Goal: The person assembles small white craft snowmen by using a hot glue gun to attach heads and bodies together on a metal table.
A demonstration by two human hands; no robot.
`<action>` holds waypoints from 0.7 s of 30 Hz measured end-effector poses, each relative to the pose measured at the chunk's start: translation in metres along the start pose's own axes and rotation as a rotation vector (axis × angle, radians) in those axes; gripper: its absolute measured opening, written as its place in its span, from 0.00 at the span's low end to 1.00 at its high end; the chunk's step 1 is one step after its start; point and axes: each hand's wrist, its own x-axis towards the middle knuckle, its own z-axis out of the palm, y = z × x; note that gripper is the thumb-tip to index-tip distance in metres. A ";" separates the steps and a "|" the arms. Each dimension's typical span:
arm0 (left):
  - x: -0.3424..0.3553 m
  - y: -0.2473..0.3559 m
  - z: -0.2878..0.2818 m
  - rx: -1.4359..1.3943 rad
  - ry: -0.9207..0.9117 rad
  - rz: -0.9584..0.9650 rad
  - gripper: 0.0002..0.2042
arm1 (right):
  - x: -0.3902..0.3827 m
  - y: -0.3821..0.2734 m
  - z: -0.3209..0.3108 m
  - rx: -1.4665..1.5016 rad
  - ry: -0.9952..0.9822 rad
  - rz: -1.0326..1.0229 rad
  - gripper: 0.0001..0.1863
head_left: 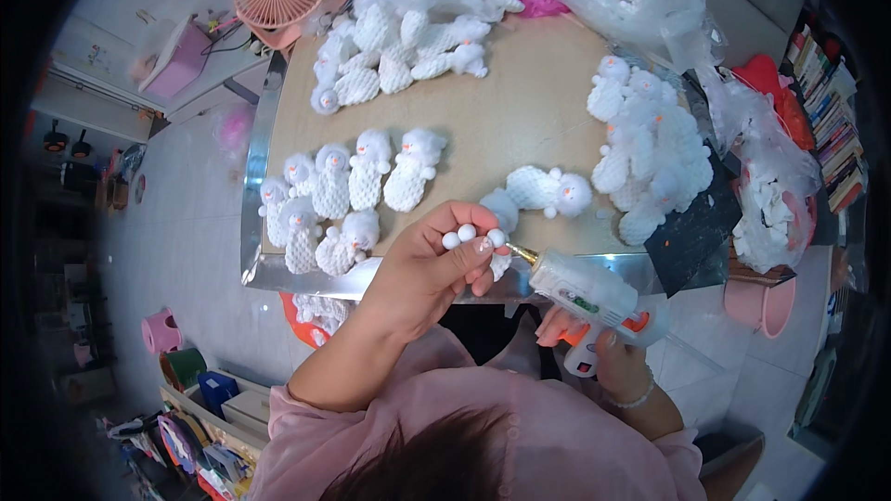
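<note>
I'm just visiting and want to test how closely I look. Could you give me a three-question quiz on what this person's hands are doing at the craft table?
1. True or false: the right hand holds a glue gun.
2. What does the left hand pinch in its fingertips? A) small white balls B) scissors C) a pink ribbon
3. Fill in: the glue gun's nozzle points toward the ____ hand.

Key:
1. True; its metal tip sits close beside the small white balls.
2. A; several balls show at the fingertips, above the table where white fluffy snowman figures lie in groups.
3. Left.
</note>
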 end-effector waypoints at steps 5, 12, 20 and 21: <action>-0.007 0.000 -0.015 -0.011 -0.012 0.019 0.06 | 0.003 0.004 0.005 0.015 -0.048 -0.004 0.24; -0.011 0.003 -0.022 -0.038 0.005 0.025 0.05 | 0.004 0.004 0.012 -0.031 0.013 0.053 0.23; -0.010 -0.009 -0.025 0.675 0.353 0.274 0.04 | 0.025 0.006 0.020 -0.118 0.170 0.022 0.18; -0.009 -0.011 -0.023 0.794 0.408 0.298 0.04 | 0.029 0.007 0.025 -0.163 0.220 0.027 0.21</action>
